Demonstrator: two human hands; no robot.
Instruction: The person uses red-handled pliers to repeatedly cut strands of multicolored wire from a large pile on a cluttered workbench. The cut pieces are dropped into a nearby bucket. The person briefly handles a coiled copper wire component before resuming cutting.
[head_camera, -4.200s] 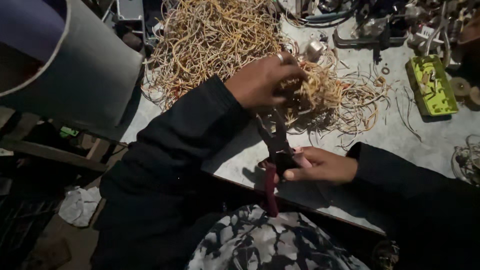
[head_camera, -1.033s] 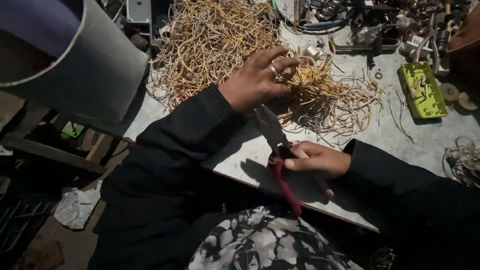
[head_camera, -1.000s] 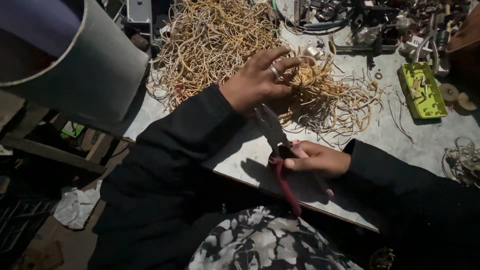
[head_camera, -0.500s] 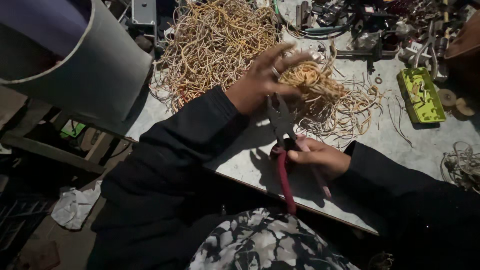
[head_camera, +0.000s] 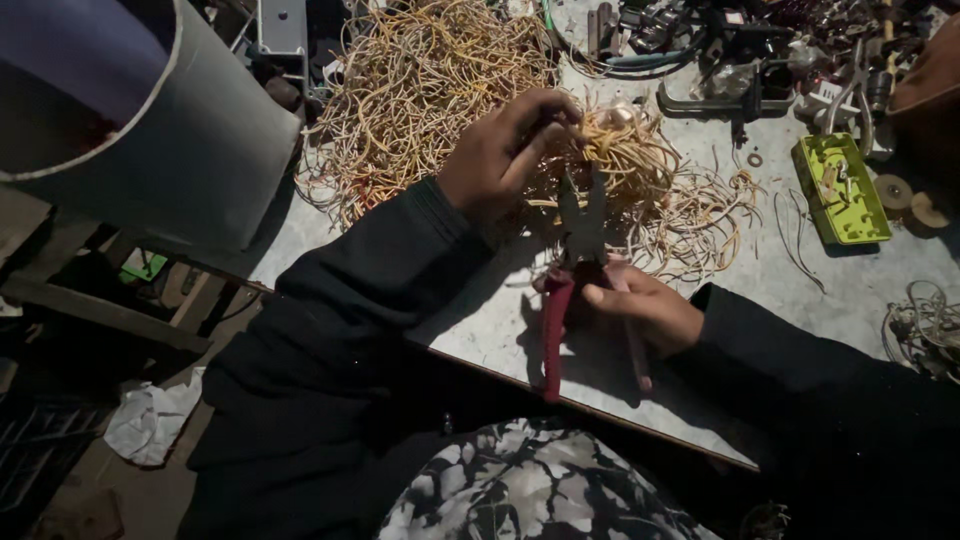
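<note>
Here, in the head view, the person is working at a pale tabletop (head_camera: 800, 300), and the red-handled pliers (head_camera: 583, 262) are serving as the landmark. The right hand (head_camera: 645, 305) is wrapping its grip around the pliers' handles, which are spread apart, so the metal jaws are standing open and pointing up toward a small wire bundle (head_camera: 625, 160). Just above and left of the pliers, the left hand (head_camera: 505, 150) is pinching that bundle, its grip closed on the yellowish strands at the top. Further up and left of the pliers, a large heap of loose wire (head_camera: 430, 90) is lying spread out. Well to the right of the pliers, a green tray (head_camera: 842, 190) is sitting among scattered metal parts. Far to the left, a big grey cylinder (head_camera: 150, 130) is leaning over the tabletop's edge.

The left fingers are sitting very near the open jaws, so a squeeze could probably nip them. Loose strands are trailing around the bundle and might snag the jaws, dragging the bundle off line.
</note>
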